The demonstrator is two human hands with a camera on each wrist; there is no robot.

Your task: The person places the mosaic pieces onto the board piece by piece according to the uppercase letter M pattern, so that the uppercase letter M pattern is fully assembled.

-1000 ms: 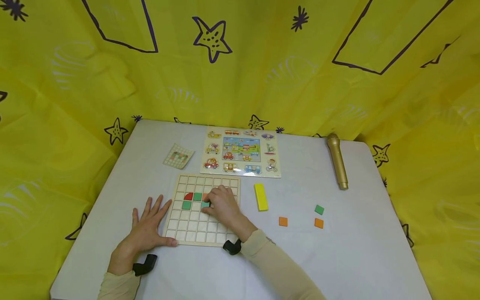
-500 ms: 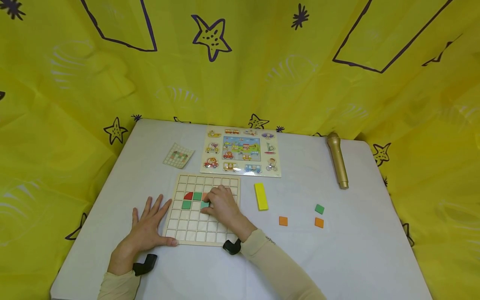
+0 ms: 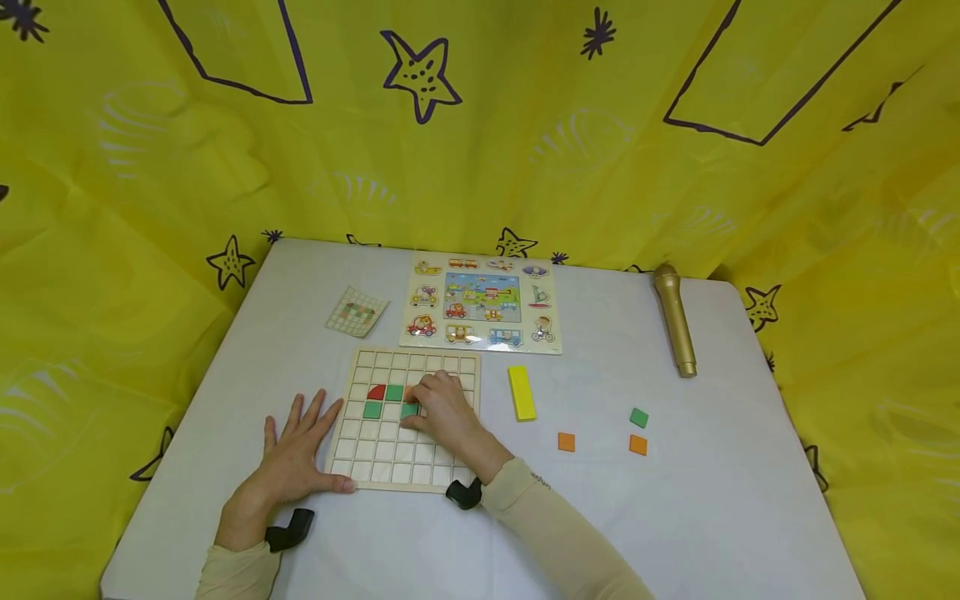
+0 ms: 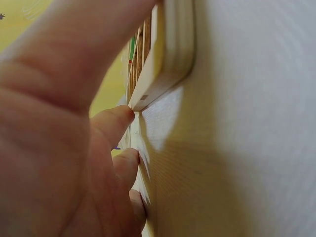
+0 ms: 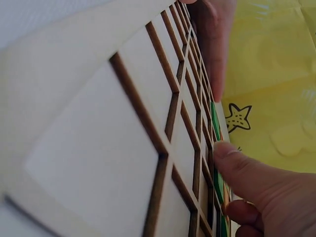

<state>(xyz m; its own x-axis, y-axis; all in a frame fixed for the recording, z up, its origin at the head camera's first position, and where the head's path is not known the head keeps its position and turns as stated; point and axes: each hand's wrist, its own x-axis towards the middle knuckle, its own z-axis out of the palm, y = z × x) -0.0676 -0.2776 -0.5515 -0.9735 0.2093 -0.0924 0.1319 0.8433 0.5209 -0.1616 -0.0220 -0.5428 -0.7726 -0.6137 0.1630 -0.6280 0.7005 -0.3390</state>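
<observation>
A wooden grid board (image 3: 375,473) lies in front of me. My left hand (image 3: 292,462) is spread at its left side, thumb at the near-left corner and index fingertip at the left edge. My right hand (image 3: 450,417) is over the board's middle, thumb and index finger pinching a green square tile (image 3: 408,411) at a grid cell. In the right wrist view, the thumb (image 5: 247,168) presses at the edge of green tile. An orange tile (image 3: 408,392) is partly hidden by the fingers. A red quarter-round tile (image 3: 377,392) and two green tiles (image 3: 394,392) sit in cells to the left.
A patterned card (image 3: 357,312) and a vehicle picture puzzle (image 3: 480,337) lie beyond the board. To the right are a yellow block (image 3: 522,393), two orange tiles (image 3: 566,442), a green tile (image 3: 639,417) and a gold microphone (image 3: 676,325). A yellow curtain (image 3: 480,167) surrounds the table.
The green tile in the right hand's pinch shifts very slightly and looks a darker green than before. Both hands stay in nearly the same place.
</observation>
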